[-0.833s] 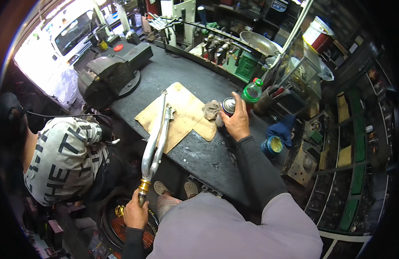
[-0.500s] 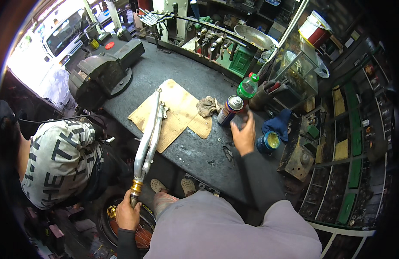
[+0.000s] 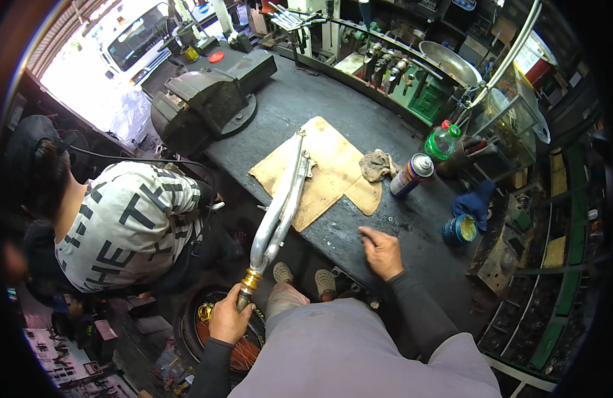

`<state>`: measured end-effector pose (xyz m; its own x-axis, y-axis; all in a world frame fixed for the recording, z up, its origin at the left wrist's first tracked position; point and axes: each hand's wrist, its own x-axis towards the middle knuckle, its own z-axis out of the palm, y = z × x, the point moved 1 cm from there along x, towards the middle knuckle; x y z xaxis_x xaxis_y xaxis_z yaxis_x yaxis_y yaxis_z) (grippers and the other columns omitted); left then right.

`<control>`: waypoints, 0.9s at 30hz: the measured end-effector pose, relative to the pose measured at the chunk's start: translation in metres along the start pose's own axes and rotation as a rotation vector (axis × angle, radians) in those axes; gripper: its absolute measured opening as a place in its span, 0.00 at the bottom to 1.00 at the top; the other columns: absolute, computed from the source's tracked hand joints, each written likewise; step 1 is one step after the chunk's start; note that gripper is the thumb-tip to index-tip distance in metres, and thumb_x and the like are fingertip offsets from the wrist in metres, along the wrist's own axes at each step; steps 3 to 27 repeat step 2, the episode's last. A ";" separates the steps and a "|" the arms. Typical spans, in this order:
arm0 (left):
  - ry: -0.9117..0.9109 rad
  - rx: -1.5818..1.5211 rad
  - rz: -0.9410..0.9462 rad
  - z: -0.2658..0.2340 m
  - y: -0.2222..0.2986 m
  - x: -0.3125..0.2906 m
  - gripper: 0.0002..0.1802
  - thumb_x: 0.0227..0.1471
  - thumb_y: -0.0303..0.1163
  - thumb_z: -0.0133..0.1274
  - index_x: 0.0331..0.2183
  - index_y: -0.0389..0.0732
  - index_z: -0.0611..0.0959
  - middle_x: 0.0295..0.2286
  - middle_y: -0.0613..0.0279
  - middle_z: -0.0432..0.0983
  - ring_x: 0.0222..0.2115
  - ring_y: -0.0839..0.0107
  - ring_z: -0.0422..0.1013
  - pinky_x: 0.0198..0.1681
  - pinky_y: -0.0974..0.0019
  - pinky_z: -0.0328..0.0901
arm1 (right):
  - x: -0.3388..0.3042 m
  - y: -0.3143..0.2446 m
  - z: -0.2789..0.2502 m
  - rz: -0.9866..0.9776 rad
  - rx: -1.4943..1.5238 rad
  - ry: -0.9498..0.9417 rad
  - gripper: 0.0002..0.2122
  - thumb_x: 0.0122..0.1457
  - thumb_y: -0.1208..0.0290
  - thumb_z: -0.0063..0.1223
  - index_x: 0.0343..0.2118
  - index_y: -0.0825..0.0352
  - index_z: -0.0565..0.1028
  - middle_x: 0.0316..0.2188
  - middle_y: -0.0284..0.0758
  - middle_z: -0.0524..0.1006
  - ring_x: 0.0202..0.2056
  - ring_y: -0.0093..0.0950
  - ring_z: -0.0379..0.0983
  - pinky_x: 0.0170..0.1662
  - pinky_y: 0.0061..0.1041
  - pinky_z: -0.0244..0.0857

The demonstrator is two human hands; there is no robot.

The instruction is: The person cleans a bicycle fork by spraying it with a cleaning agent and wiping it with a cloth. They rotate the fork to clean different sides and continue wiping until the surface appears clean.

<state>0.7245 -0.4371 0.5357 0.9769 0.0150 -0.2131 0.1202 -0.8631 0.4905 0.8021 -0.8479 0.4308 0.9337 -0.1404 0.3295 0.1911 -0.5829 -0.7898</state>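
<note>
My left hand is wrapped around the stem of a silver metal fork, just below its gold collar. The fork's two long legs slant up and away, their far ends over a stained cardboard sheet on the dark workbench. Over the bench's near edge, my right hand has its fingers curled together. Whatever they might hold is hidden. A spray can stands beyond that hand, with a crumpled rag beside it.
A large vise is on the bench's far left. Right of the can are a green bottle, an open blue tub and a blue cloth. A person bends at my left, near a wheel.
My right hand has drawn back from beside the spray can toward the near edge, its spread fingers now curled. The view has shifted left; my left hand keeps its grip on the fork.
</note>
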 end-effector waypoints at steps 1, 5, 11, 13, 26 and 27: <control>-0.018 -0.017 -0.012 -0.003 0.000 0.002 0.35 0.54 0.33 0.73 0.62 0.44 0.80 0.37 0.37 0.86 0.41 0.36 0.82 0.43 0.43 0.75 | 0.005 -0.010 0.015 0.035 0.007 -0.072 0.11 0.65 0.77 0.64 0.50 0.64 0.86 0.44 0.48 0.87 0.45 0.45 0.87 0.47 0.35 0.79; -0.024 -0.020 -0.012 -0.008 -0.004 0.006 0.35 0.54 0.33 0.73 0.62 0.44 0.80 0.37 0.37 0.86 0.41 0.36 0.82 0.43 0.43 0.75 | 0.009 -0.020 0.030 0.077 0.008 -0.144 0.11 0.65 0.77 0.64 0.50 0.63 0.86 0.47 0.48 0.86 0.48 0.45 0.87 0.48 0.34 0.80; -0.024 -0.020 -0.012 -0.008 -0.004 0.006 0.35 0.54 0.33 0.73 0.62 0.44 0.80 0.37 0.37 0.86 0.41 0.36 0.82 0.43 0.43 0.75 | 0.009 -0.020 0.030 0.077 0.008 -0.144 0.11 0.65 0.77 0.64 0.50 0.63 0.86 0.47 0.48 0.86 0.48 0.45 0.87 0.48 0.34 0.80; -0.024 -0.020 -0.012 -0.008 -0.004 0.006 0.35 0.54 0.33 0.73 0.62 0.44 0.80 0.37 0.37 0.86 0.41 0.36 0.82 0.43 0.43 0.75 | 0.009 -0.020 0.030 0.077 0.008 -0.144 0.11 0.65 0.77 0.64 0.50 0.63 0.86 0.47 0.48 0.86 0.48 0.45 0.87 0.48 0.34 0.80; -0.024 -0.020 -0.012 -0.008 -0.004 0.006 0.35 0.54 0.33 0.73 0.62 0.44 0.80 0.37 0.37 0.86 0.41 0.36 0.82 0.43 0.43 0.75 | 0.009 -0.020 0.030 0.077 0.008 -0.144 0.11 0.65 0.77 0.64 0.50 0.63 0.86 0.47 0.48 0.86 0.48 0.45 0.87 0.48 0.34 0.80; -0.024 -0.020 -0.012 -0.008 -0.004 0.006 0.35 0.54 0.33 0.73 0.62 0.44 0.80 0.37 0.37 0.86 0.41 0.36 0.82 0.43 0.43 0.75 | 0.009 -0.020 0.030 0.077 0.008 -0.144 0.11 0.65 0.77 0.64 0.50 0.63 0.86 0.47 0.48 0.86 0.48 0.45 0.87 0.48 0.34 0.80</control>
